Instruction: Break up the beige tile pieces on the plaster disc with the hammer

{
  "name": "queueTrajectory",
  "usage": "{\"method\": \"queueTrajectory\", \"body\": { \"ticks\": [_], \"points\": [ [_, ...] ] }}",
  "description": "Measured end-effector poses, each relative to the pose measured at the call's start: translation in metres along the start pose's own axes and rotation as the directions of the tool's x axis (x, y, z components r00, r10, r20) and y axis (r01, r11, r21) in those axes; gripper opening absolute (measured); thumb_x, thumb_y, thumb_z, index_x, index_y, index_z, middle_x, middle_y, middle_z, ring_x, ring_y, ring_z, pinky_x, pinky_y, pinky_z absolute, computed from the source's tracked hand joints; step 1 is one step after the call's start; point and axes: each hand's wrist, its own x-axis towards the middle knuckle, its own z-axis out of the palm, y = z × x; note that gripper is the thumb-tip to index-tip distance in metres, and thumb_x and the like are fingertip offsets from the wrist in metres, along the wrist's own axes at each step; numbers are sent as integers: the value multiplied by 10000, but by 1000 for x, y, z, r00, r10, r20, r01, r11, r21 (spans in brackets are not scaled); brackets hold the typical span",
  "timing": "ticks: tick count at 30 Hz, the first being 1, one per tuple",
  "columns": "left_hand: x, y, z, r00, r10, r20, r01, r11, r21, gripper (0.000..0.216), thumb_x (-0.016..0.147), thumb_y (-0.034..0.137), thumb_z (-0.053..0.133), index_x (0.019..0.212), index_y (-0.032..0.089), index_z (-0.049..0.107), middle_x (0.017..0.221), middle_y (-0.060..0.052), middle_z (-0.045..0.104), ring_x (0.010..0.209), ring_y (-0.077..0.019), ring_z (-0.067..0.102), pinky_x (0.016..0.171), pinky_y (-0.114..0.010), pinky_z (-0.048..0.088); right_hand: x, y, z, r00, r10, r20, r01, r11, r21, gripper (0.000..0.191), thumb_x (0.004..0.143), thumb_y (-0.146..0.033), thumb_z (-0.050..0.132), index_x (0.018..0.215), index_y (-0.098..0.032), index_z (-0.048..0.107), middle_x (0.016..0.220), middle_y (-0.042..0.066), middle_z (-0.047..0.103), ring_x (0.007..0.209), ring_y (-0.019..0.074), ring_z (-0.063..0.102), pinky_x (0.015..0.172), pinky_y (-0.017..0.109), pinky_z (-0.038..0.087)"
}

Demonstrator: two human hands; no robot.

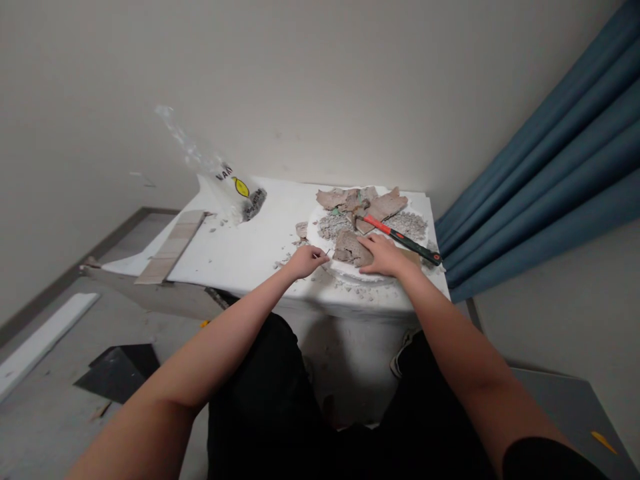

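My right hand [383, 255] is laid against a rough grey-brown chunk [350, 248], thumb and fingers around its right side. The chunk looks crumbly and has a dark crack across its front. Just left of it, my left hand [305, 261] is closed in a pinch. A thin sliver seems to stick out from its fingertips, too small to name. Under the chunk lies a white round board or plate [313, 233]. A hammer [395, 235] with a red and black handle lies behind my right hand, its head among the debris.
Flat broken pieces [387, 203] and grey gravel [407, 225] lie at the back of the white-covered table [280, 230]. To the left are a clear plastic bag [220, 187] with dark grey material and a cardboard strip [173, 247]. A blue curtain [540, 160] borders the right.
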Motion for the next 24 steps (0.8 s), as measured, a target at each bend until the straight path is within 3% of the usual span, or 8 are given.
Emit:
{"method": "queueTrajectory", "body": {
  "ticks": [7, 10, 16, 20, 24],
  "points": [
    [-5, 6, 0, 966, 115, 231, -88, 989, -122, 376, 787, 537, 612, 658, 187, 662, 593, -3, 626, 595, -142, 538, 602, -258, 406, -1, -5, -2, 998, 61, 29, -61, 998, -9, 951, 702, -470, 831, 1516, -186, 430, 1347, 188, 520, 1276, 373, 488, 1052, 487, 395],
    [-6, 9, 3, 958, 120, 260, -83, 986, -147, 367, 817, 533, 581, 698, 194, 658, 642, -17, 661, 632, -159, 586, 642, -270, 447, -6, 0, -4, 996, 76, 41, -76, 997, -9, 944, 704, -457, 835, 1520, -222, 423, 1364, 175, 519, 1301, 369, 478, 1062, 490, 392],
    [5, 10, 9, 998, -8, 56, 12, 998, -68, 442, 928, 485, 398, 652, 202, 595, 634, -33, 629, 659, -184, 594, 682, -301, 462, -21, 10, -10, 992, 123, 39, -121, 992, -47, 920, 723, -458, 824, 1518, -221, 427, 1392, 202, 501, 1292, 407, 481, 1050, 556, 392],
    [18, 16, 18, 995, -75, -73, 73, 997, -21, 469, 962, 446, 315, 660, 204, 580, 653, -42, 612, 703, -198, 591, 738, -313, 450, -32, 21, -11, 986, 161, 37, -158, 985, -66, 913, 712, -482, 830, 1507, -244, 448, 1372, 193, 509, 1244, 418, 513, 1023, 563, 413],
    [30, 28, 31, 985, -108, -132, 116, 992, 56, 437, 926, 525, 422, 632, 215, 513, 690, -66, 609, 783, -238, 613, 732, -322, 432, -39, 29, -8, 987, 156, 41, -153, 986, -65, 926, 698, -482, 846, 1505, -259, 450, 1367, 183, 514, 1250, 415, 506, 1024, 566, 409]
  ]
}}
